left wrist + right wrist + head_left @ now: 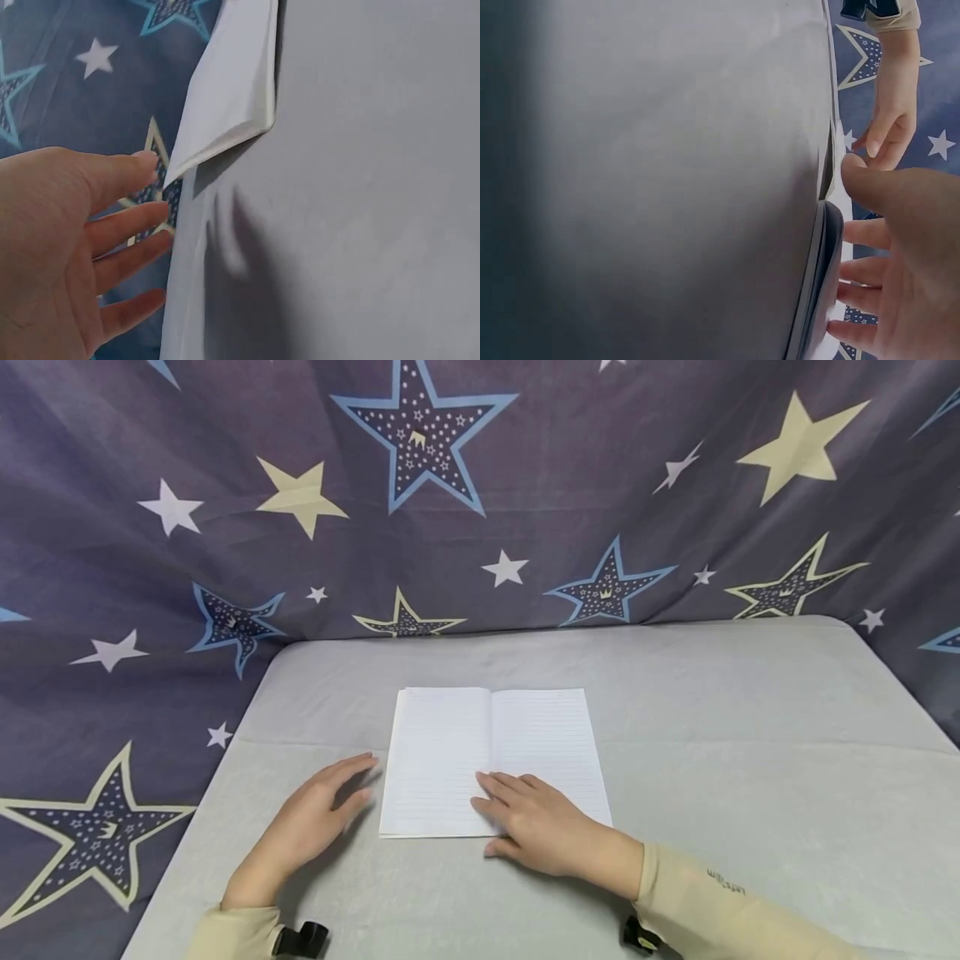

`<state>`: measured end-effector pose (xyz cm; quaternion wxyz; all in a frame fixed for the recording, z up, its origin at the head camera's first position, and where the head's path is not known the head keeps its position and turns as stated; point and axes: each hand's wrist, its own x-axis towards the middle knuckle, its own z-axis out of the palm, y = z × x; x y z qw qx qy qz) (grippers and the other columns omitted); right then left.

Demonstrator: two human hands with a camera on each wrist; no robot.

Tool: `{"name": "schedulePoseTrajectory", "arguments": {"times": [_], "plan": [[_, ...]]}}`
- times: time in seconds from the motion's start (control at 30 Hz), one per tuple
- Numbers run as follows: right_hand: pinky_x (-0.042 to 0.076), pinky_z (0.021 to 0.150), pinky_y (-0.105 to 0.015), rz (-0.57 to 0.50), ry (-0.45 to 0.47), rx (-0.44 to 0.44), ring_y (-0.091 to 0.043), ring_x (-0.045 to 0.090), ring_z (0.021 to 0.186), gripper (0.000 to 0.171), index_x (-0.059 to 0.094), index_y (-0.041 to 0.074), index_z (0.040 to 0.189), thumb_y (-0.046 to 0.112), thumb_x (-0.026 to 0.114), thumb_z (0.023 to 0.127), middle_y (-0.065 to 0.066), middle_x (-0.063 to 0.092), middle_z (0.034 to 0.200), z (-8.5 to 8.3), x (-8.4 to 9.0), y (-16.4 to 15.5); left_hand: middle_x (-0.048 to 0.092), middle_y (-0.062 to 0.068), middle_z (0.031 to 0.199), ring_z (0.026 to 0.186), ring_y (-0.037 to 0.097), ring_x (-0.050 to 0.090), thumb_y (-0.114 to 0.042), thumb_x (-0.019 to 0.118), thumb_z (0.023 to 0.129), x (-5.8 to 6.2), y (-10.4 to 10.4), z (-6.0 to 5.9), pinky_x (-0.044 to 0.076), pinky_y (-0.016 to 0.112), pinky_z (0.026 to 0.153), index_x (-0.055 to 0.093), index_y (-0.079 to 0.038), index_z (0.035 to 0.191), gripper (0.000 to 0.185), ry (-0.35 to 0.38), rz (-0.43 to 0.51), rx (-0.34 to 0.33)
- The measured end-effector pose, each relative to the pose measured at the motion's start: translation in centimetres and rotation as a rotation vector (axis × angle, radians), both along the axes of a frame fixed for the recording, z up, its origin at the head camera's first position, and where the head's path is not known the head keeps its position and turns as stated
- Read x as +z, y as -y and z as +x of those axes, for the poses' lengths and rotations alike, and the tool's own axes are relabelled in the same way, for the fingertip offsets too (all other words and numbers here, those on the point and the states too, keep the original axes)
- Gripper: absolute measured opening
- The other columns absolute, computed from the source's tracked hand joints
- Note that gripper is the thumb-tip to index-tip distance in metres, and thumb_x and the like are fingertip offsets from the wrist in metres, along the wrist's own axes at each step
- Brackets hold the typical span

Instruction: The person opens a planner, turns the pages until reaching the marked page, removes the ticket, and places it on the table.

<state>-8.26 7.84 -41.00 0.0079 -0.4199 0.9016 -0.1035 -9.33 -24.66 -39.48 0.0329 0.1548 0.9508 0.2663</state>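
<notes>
An open lined notebook (491, 760) lies flat on the grey table (712, 735), its white pages blank. My right hand (536, 827) rests flat on the notebook's lower right page, fingers straight and spread, reaching the centre fold. My left hand (315, 818) lies open on the table just left of the notebook, fingertips near its left edge, apart from it. In the left wrist view the left hand's fingers (124, 225) are spread beside the notebook's corner (232, 97). The right wrist view shows the right hand's fingers (870, 232) on the page edge.
A dark fabric backdrop with stars (420, 485) hangs behind and around the table. The table's grey cloth reaches the backdrop at the far edge. Beige sleeves cover both forearms (720, 902).
</notes>
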Motion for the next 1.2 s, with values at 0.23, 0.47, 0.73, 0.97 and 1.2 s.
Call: {"name": "schedulePoseTrajectory", "arguments": {"times": [0.23,0.47,0.73,0.97,1.2], "plan": [[0.040,0.109,-0.047,-0.050,0.062,0.009,-0.026,0.042,0.139,0.057,0.055,0.011,0.141,0.045,0.063,0.096,-0.013,0.043,0.152,0.1,0.2,-0.8,0.036,0.012,0.157,0.143,0.038,0.032,-0.026,0.074,0.090,-1.4,-2.5,-0.1,0.028,0.060,0.112,0.049,-0.008,0.146,0.064,-0.041,-0.091,-0.158],[0.039,0.108,-0.051,-0.267,0.070,-0.044,-0.032,0.048,0.133,0.052,0.060,0.008,0.135,0.032,0.072,0.091,-0.014,0.052,0.145,-0.6,0.4,-4.8,0.038,0.011,0.156,0.142,0.037,0.034,-0.026,0.077,0.087,-1.8,-3.0,0.0,0.030,0.059,0.112,0.049,-0.008,0.147,0.069,-0.013,-0.131,-0.178],[0.035,0.109,-0.057,-0.386,0.221,-0.178,-0.038,0.043,0.135,0.063,0.061,0.008,0.134,0.024,0.085,0.078,-0.015,0.051,0.145,-1.3,-0.8,-10.1,0.040,0.009,0.155,0.142,0.035,0.035,-0.029,0.074,0.089,-2.0,-2.5,0.0,0.030,0.058,0.112,0.049,-0.008,0.147,0.067,0.005,-0.133,-0.193],[0.031,0.108,-0.066,-0.377,0.307,-0.204,-0.045,0.032,0.139,0.078,0.058,0.006,0.138,0.027,0.090,0.069,-0.018,0.043,0.151,-1.4,-1.5,-12.0,0.039,0.011,0.155,0.142,0.037,0.034,-0.029,0.073,0.089,-1.9,-2.5,-0.1,0.029,0.059,0.113,0.048,-0.006,0.147,0.067,0.023,-0.138,-0.201],[0.030,0.107,-0.066,-0.408,0.296,-0.202,-0.046,0.033,0.138,0.074,0.064,0.005,0.131,0.034,0.088,0.068,-0.018,0.045,0.150,-1.2,-1.7,-12.2,0.039,0.011,0.155,0.142,0.037,0.034,-0.028,0.073,0.089,-1.8,-2.6,0.1,0.029,0.059,0.113,0.048,-0.007,0.147,0.067,0.027,-0.139,-0.196]]}}
